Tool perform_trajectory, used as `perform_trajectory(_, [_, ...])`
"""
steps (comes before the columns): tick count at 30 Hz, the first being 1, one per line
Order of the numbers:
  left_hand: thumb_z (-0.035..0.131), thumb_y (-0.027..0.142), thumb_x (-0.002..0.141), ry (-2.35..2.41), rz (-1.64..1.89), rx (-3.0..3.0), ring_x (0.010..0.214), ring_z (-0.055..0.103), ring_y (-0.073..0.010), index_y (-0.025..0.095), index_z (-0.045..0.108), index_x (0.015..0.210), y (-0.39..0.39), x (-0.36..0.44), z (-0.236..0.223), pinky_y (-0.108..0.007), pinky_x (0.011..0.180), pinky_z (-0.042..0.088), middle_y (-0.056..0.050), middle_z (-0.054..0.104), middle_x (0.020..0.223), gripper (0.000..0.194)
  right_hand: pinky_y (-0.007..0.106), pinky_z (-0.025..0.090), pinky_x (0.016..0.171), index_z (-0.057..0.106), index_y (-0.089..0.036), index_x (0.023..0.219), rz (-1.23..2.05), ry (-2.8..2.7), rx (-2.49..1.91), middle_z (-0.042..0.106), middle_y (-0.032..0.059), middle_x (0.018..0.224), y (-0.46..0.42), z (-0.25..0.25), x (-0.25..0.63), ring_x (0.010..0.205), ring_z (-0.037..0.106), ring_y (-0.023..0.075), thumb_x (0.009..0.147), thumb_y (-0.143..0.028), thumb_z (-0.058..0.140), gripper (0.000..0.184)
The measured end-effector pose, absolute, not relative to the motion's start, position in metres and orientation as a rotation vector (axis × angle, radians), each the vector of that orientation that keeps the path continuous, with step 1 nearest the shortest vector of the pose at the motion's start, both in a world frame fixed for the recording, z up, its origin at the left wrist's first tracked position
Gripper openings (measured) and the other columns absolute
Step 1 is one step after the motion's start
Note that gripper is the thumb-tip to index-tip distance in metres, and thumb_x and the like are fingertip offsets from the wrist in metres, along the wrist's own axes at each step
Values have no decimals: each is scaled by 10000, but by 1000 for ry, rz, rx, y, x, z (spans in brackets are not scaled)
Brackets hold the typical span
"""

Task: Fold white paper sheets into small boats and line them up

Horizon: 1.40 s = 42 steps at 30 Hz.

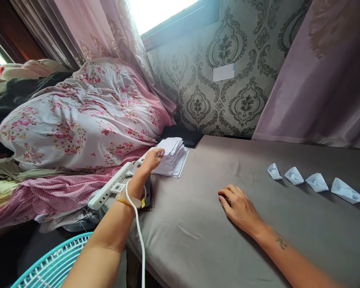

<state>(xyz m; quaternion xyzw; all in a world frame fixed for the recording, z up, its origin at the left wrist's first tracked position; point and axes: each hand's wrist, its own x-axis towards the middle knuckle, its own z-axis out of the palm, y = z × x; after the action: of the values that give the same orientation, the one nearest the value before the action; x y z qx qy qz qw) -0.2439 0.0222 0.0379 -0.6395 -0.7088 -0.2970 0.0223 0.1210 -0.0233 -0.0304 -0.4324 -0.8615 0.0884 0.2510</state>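
My left hand (pixel 154 159) reaches to the stack of white paper (pixel 171 160), its fingers closed at the left edge of the top sheet. The stack sits slightly uneven on the grey bedsheet (pixel 192 224). My right hand (pixel 235 206) rests on the sheet with curled fingers. Something small and dark shows between its thumb and fingers, too hidden to name. Further right, several folded white paper boats (pixel 317 182) stand in a row, the last one cut off by the picture's edge.
A white power strip (pixel 103 193) with plugs lies beside my left forearm, and a white cable (pixel 140 240) hangs over the bed's edge. Behind are a floral bedding heap (pixel 78 116) and a black flat item (pixel 187 137). A turquoise slatted plastic thing (pixel 58 254) stands lower left.
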Motion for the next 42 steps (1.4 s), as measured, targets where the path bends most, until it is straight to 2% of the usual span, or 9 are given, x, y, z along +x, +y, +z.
perform_trajectory(12, [510, 156, 758, -2170, -987, -1896, 950, 642, -247, 206, 719, 915, 34, -236, 34, -315, 870, 449, -103, 714, 1003, 267, 334, 436, 773, 633, -220, 937, 219, -2331, -1154, 596, 62, 915, -24, -31, 120, 847, 541, 202, 892, -233, 424, 215])
perform_trajectory(16, [419, 190, 850, -2123, -1121, -1672, 1052, 600, -271, 195, 675, 1057, 30, -224, 43, -399, 953, 392, -127, 683, 1087, 329, 334, 435, 786, 633, -215, 949, 224, -2336, -1161, 594, 61, 923, -25, -30, 121, 850, 539, 199, 896, -228, 419, 221])
perform_trajectory(19, [381, 225, 900, -1877, -1420, -1439, 1159, 537, -236, 177, 627, 1136, 23, -206, 59, -405, 1041, 313, -114, 634, 1194, 344, 341, 438, 791, 635, -206, 943, 241, -2335, -1186, 595, 63, 926, -26, -29, 121, 861, 539, 202, 895, -230, 417, 225])
perform_trajectory(24, [504, 381, 838, -1759, -2064, -1280, 945, 631, -208, 135, 655, 1025, 14, -154, 71, -303, 846, 474, -85, 692, 997, 344, 357, 451, 805, 640, -205, 933, 360, -2237, -1148, 623, 66, 917, -23, -32, 119, 868, 568, 202, 872, -262, 457, 202])
perform_trajectory(27, [563, 397, 768, -1996, -2506, -1323, 784, 641, -168, 118, 648, 984, 8, -114, 55, -263, 673, 510, -76, 696, 907, 362, 362, 485, 802, 595, -195, 1049, 649, -1921, -1213, 653, 78, 977, -17, -31, 118, 878, 608, 203, 823, -354, 544, 281])
perform_trajectory(32, [673, 239, 626, -2401, -3032, -1198, 700, 627, -121, 129, 609, 871, -6, -49, 13, -242, 639, 516, -58, 674, 858, 276, 348, 548, 702, 557, -186, 1009, 1353, -1217, -1160, 690, 100, 939, -12, -21, 124, 832, 665, 213, 760, -515, 605, 416])
perform_trajectory(35, [667, 155, 583, -2527, -3088, -1195, 688, 629, -120, 142, 563, 820, -13, -25, -4, -252, 648, 520, -49, 664, 818, 259, 302, 549, 654, 573, -184, 803, 1513, -892, -1095, 698, 70, 852, -10, -18, 129, 746, 667, 183, 682, -471, 699, 336])
perform_trajectory(38, [668, 143, 579, -2557, -3073, -1381, 720, 639, -139, 157, 528, 895, -17, -19, -12, -282, 680, 524, -43, 661, 822, 345, 279, 539, 637, 606, -172, 754, 1512, -769, -1077, 708, 43, 819, -5, -18, 134, 709, 654, 165, 576, -338, 786, 302])
perform_trajectory(42, [656, 177, 624, -2449, -2760, -1758, 895, 630, -178, 166, 481, 1051, -15, -29, -13, -324, 781, 507, -91, 633, 990, 461, 343, 531, 732, 663, -164, 802, 1132, -1041, -1088, 720, 55, 867, 0, -10, 145, 815, 655, 206, 667, -351, 711, 236])
